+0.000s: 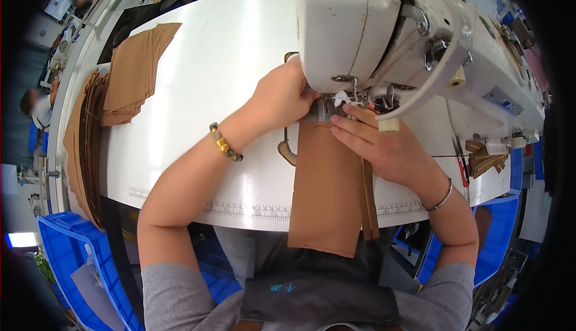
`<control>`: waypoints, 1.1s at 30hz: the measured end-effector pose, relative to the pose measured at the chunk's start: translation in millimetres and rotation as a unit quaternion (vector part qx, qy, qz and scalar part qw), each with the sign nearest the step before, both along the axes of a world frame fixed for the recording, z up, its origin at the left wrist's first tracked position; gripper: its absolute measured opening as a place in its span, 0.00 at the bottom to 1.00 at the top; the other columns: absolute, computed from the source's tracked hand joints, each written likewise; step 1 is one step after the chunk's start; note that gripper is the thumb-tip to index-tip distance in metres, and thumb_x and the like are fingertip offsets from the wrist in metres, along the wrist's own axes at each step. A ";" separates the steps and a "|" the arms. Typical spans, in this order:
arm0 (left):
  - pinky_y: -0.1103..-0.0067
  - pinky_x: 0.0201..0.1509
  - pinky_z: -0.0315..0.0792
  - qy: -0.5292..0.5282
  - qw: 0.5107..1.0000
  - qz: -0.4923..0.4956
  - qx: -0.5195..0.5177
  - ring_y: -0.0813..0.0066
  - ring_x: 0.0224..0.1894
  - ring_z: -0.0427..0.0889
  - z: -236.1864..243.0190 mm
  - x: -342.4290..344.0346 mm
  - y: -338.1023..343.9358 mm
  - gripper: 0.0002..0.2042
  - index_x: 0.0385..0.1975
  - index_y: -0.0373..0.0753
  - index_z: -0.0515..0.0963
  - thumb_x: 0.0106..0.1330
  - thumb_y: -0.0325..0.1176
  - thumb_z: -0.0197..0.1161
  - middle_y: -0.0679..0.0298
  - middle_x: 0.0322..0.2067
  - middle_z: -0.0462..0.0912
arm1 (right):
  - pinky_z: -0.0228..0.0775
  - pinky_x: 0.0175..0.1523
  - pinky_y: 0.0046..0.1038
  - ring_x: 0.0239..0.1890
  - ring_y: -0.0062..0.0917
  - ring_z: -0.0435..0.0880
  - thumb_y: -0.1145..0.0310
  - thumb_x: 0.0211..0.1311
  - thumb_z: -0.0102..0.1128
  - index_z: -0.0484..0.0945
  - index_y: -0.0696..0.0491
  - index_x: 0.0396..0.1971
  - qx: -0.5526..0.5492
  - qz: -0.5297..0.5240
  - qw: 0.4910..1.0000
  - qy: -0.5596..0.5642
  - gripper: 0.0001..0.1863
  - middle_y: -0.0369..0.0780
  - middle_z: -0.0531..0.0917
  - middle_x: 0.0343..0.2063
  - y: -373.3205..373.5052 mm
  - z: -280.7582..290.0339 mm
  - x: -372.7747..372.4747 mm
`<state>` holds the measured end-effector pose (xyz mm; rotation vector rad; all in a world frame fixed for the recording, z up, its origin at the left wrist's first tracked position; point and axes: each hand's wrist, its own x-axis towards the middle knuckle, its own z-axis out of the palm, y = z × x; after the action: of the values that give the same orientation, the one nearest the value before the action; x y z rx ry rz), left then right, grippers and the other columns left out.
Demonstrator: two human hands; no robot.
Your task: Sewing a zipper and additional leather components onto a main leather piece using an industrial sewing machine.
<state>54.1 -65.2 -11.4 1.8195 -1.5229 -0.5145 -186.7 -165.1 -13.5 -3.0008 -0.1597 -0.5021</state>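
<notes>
Right hand (384,146), fingers slightly spread, best keeps the brown panel (327,193) flat, trailing toward six o'clock; whether left hand (281,94) pinches, I cannot tell.

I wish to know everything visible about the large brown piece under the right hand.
The large brown piece is flat, nearly rectangular, and looks like fabric or leather. A short dark line marks its upper end, near the sewing machine. Its lower end overhangs the table. The right hand's fingers rest on its upper right, beside narrower brown material.
</notes>
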 end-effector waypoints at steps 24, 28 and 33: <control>0.70 0.60 0.71 -0.406 0.910 -0.050 -0.072 0.64 0.60 0.78 -4.8 -40.5 57.7 0.21 0.56 0.35 0.82 0.60 0.27 0.60 0.61 0.53 0.82 | 0.75 0.69 0.43 0.67 0.33 0.78 0.80 0.56 0.59 0.84 0.52 0.56 -0.003 -0.018 0.999 0.038 0.25 0.34 0.83 0.62 0.9 1.2 -2.8; 0.65 0.60 0.71 -0.473 0.881 -0.023 -0.019 0.61 0.61 0.77 -5.1 -28.6 43.9 0.20 0.57 0.33 0.81 0.64 0.27 0.58 0.57 0.59 0.80 | 0.76 0.69 0.43 0.67 0.33 0.78 0.80 0.56 0.59 0.84 0.51 0.56 0.003 -0.017 0.999 0.027 0.26 0.34 0.83 0.61 -0.2 1.2 -3.1; 0.66 0.58 0.72 -0.445 0.889 0.019 -0.105 0.64 0.59 0.79 8.6 -12.0 46.6 0.14 0.48 0.39 0.83 0.63 0.29 0.64 0.62 0.55 0.81 | 0.73 0.55 0.33 0.43 0.32 0.85 0.73 0.58 0.60 0.84 0.55 0.51 -0.029 0.013 0.999 -0.033 0.19 0.38 0.87 0.56 -4.3 -3.5 -0.3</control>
<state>42.1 -18.6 -2.8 2.0007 -1.9950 0.5956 -187.0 -169.4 -17.0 -3.0366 -0.2219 -0.6034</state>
